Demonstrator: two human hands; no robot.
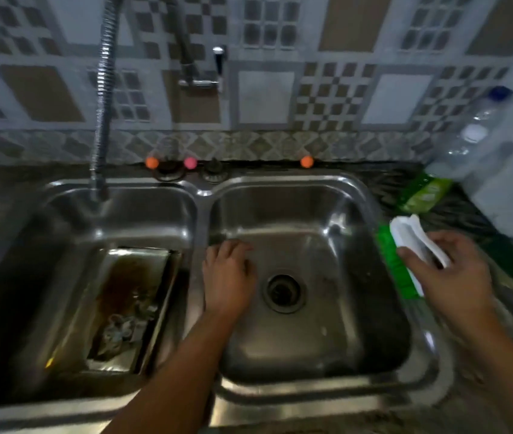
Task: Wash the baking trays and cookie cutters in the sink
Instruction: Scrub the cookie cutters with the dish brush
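A steel double sink [205, 192] fills the view. In the left basin lies a dirty metal baking tray [136, 267] with brown residue, and several small cookie cutters [120, 327] rest at its near end. My left hand [228, 277] hovers over the right basin near the divider, palm down, fingers loosely curled, holding nothing. At the sink's right rim my right hand [449, 274] grips a white-and-green packet [405, 245]. The right basin holds only its drain [283, 292].
A flexible metal hose [101, 98] hangs into the left basin. A wall tap [199, 79] sits above the divider. On the dark counter at right stand clear plastic bottles [468, 142] and a green pouch [422, 192]. Small orange and pink balls line the back ledge.
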